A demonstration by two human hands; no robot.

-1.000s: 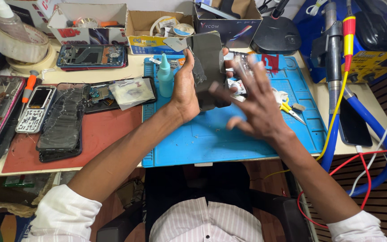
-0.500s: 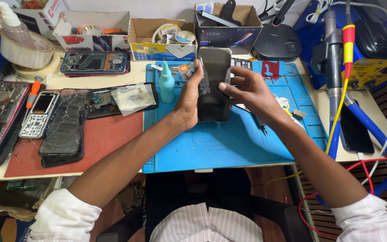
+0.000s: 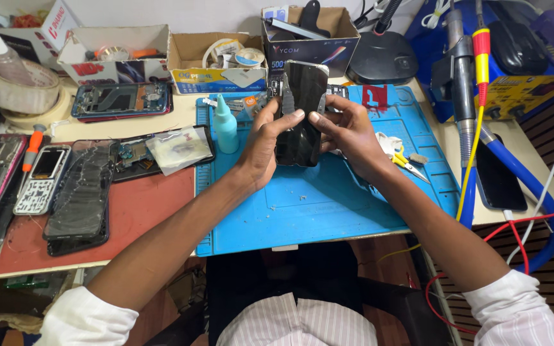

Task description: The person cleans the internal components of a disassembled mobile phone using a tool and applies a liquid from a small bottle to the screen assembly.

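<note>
The worktop (image 3: 161,115) carries a blue mat (image 3: 328,205) in the middle and a red mat (image 3: 136,218) to its left, both lying as they did a second ago. Above the blue mat, both hands hold a black phone screen panel (image 3: 301,112) upright, its dark face toward the camera. A second ago the right hand (image 3: 347,131) was spread open and off the panel; half a second ago it had closed onto the panel's right edge. Now it grips that edge with its thumb laid across the glass. The left hand (image 3: 265,144) stays clamped on the left edge, its thumb also on the face, so the two thumbs nearly meet at the panel's middle. The panel sits higher and straighter than before, with its top edge overlapping the dark cardboard box (image 3: 309,32) behind. A teal bottle (image 3: 226,125) stands just left of the left hand, unmoved. Yellow-handled scissors (image 3: 405,160) lie on the blue mat near the right wrist.
</note>
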